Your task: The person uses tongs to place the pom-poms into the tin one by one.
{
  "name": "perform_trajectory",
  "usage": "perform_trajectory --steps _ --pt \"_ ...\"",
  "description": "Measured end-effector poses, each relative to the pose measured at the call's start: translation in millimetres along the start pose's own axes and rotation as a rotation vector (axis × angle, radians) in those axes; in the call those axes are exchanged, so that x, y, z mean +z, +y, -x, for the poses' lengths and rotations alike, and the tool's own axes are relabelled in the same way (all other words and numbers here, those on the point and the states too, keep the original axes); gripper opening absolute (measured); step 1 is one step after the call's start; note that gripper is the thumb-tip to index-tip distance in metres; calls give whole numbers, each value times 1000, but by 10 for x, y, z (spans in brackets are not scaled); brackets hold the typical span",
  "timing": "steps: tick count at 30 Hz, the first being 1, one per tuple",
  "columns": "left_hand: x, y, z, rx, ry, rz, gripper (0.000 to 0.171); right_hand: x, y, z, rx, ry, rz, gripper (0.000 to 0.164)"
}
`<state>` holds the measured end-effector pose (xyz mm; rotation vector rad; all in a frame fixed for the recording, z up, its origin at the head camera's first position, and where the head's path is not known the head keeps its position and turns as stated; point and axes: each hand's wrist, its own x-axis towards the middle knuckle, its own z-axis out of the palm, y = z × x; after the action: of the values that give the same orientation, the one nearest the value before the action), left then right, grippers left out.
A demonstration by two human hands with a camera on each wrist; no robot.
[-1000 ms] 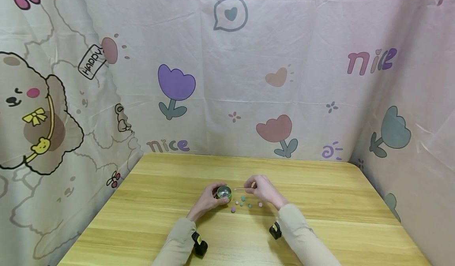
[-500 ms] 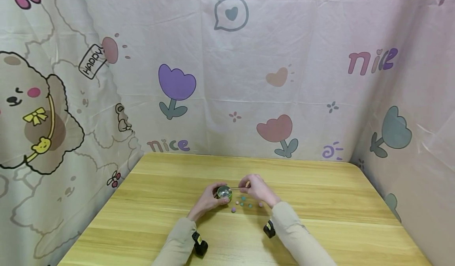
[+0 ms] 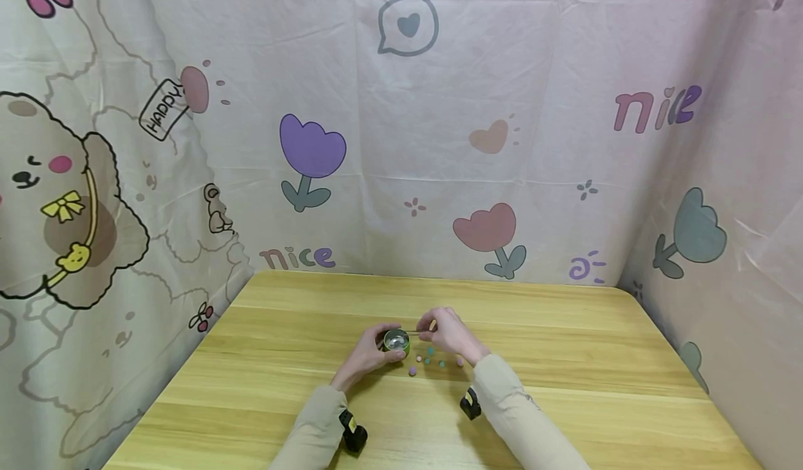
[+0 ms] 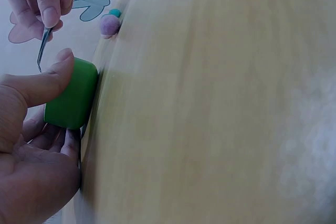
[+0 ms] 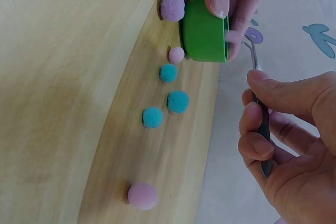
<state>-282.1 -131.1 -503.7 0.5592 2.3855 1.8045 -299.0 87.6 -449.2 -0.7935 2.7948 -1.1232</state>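
- Green cup [image 5: 206, 35], one, silvery inside: stands upright, mouth up, near the middle of the wooden table [image 3: 251, 379]; centre of the clock face for all entries below, as the head view shows them.
- Left hand [image 3: 369, 355], at 8 to 9 o'clock: thumb and fingers curl about the cup's wall, grip closed to its width.
- Right hand [image 3: 447, 330], between 2 and 3 o'clock: thumb and fingertips pinch the shaft of the metal tweezers [image 5: 264, 124].
- Metal tweezers: slim, dark-handled, tips slightly parted, pointing toward 9 o'clock beside the cup's rim.
- Pale pink shape [image 5: 231, 36] at the cup's mouth: blurred; cannot tell what it is.
- Lilac pom-pom [image 3: 412, 372], one: 5 o'clock, near the cup.
- Small pink pom-pom [image 5: 176, 54], one: 4 o'clock, near the cup.
- Teal pom-poms [image 5: 178, 101], three: spread between 3 and 4 o'clock.
- Larger pink pom-pom [image 5: 143, 196], one: between 3 and 4 o'clock, farthest out.
- Beige sleeves [image 3: 523, 414], two: reach in from 5 and 7 o'clock, each with a black device [image 3: 354, 438] at the wrist.
- Printed cloth [image 3: 401, 107]: hangs at 12 o'clock, behind the table.
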Motion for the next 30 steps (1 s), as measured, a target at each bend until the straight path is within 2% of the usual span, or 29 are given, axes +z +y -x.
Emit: perform_trajectory --steps 18,30 --pt "4 -1 -1 0 0 11 62 -13 12 19 -23 -2 -1 8" --pt "-2 4 9 3 -6 9 62 -58 24 87 2 16 2 9"
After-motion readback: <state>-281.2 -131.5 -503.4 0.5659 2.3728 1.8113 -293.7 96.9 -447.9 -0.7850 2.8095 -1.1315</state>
